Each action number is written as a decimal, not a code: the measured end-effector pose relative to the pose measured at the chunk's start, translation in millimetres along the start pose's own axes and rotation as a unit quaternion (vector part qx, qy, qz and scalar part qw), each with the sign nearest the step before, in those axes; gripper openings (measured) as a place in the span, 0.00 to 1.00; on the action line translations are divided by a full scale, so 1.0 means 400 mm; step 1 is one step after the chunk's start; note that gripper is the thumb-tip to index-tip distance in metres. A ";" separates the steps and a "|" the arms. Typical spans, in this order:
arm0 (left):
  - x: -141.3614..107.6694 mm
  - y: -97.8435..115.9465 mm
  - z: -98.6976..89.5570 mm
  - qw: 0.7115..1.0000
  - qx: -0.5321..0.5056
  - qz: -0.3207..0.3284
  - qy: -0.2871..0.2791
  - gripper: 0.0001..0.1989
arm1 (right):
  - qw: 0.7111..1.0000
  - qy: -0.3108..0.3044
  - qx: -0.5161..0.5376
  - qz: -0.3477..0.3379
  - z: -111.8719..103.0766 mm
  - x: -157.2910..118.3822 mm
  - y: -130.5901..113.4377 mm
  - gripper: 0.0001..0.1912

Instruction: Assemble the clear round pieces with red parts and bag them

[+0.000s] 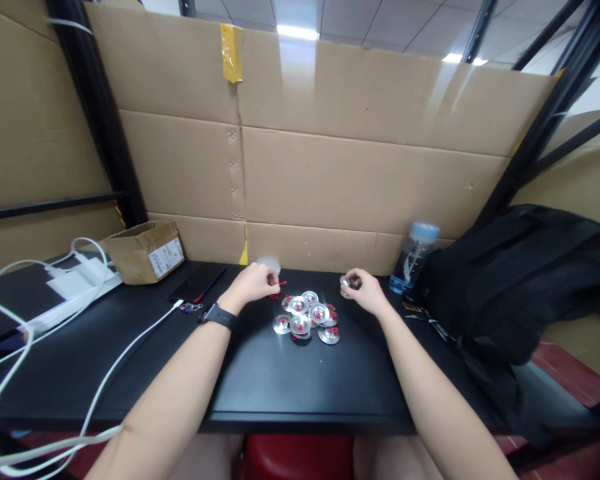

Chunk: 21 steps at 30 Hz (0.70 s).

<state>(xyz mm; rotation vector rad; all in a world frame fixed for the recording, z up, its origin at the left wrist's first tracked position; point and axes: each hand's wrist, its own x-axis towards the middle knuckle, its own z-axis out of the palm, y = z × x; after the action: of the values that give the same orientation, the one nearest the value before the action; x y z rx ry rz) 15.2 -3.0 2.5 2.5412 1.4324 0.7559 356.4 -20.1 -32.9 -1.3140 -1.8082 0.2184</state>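
My left hand (pixel 257 281), with a dark watch on its wrist, is closed in a pinch on a red cord (pixel 282 283) over the far part of the table. To the right, my right hand (pixel 365 290) grips a small silver finger cymbal (pixel 347 287) by its edge. Between and slightly nearer than the hands lies a loose pile of small finger cymbals (pixel 300 325), shiny domed discs with red cord at their centres. Some overlap, so the lower ones are partly hidden. Just behind my left hand is a translucent whitish object (pixel 270 263), mostly covered.
On the left of the black table (pixel 310 387) are an open cardboard box (pixel 143 253), a dark phone (pixel 193 283), keys (pixel 191 307) and white cables (pixel 113 370). A water bottle (pixel 415 257) and black backpack (pixel 510 280) stand right. A cardboard wall (pixel 330 173) closes the back.
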 end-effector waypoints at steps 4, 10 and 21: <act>-0.004 -0.069 0.012 0.999 0.001 -0.024 -0.038 0.05 | 0.993 -0.060 -0.088 0.043 -0.012 -0.002 0.089 0.09; -0.007 -0.083 0.037 0.999 0.016 -0.020 -0.047 0.06 | 0.989 -0.097 -0.101 0.045 0.014 -0.007 0.098 0.07; -0.003 -0.025 0.034 0.999 -0.039 0.020 -0.010 0.13 | 0.945 0.275 0.096 -0.146 -0.136 -0.108 -0.248 0.16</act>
<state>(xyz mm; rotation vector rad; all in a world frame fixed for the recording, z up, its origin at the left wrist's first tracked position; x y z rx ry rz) 13.5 3.3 -13.4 2.5180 1.3220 0.7734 330.3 -117.0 35.0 -0.8443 -1.4311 -0.1267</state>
